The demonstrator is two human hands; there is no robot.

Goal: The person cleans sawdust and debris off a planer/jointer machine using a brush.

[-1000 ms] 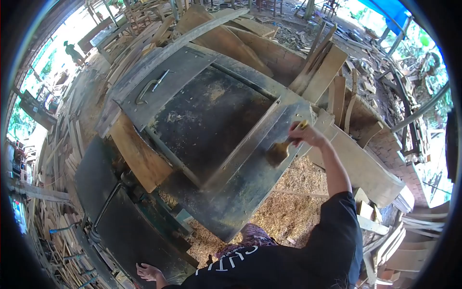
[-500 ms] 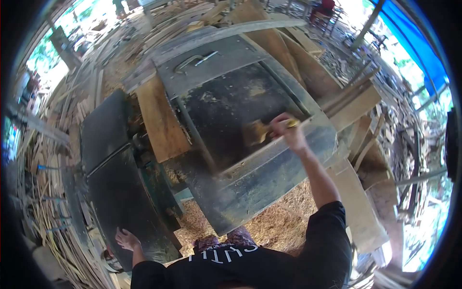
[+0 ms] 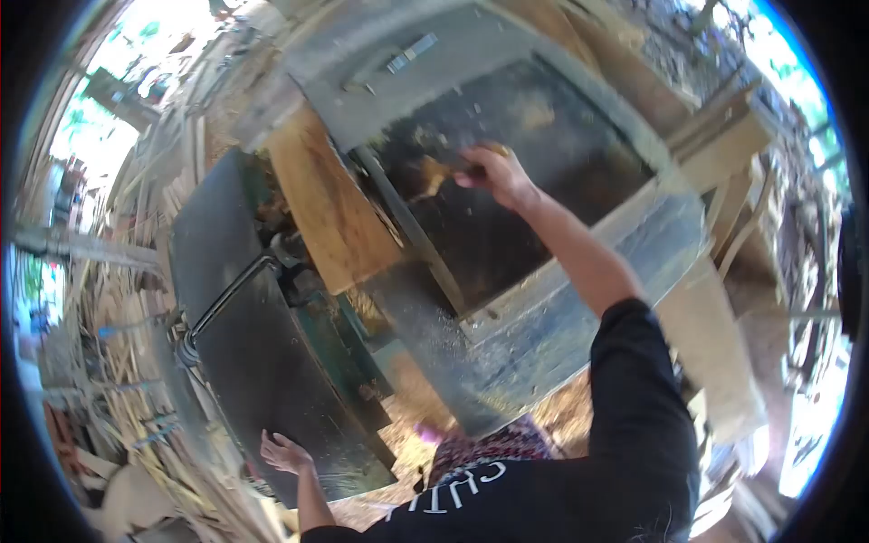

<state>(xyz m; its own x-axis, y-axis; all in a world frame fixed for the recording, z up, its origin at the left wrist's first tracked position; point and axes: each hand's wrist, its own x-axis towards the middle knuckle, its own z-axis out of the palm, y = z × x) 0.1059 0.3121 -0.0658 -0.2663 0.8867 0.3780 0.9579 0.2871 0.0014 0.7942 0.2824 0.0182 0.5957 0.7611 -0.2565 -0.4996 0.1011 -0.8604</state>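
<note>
My right hand is closed round the handle of a brush, whose tan bristles are blurred over the left part of a dark recessed panel. Pale dust lies on the panel. A grey frame surrounds it, with a metal clamp lying on its far part. My left hand rests with fingers spread on the near end of a long dark machine table, holding nothing.
A brown board lies between the machine table and the panel. Wood strips are piled at the left. Large boards lean at the right. Wood shavings cover the ground near my legs.
My right hand has moved the brush leftward and away from me across the panel. The view has shifted closer to the panel. My left hand stays on the dark machine table.
</note>
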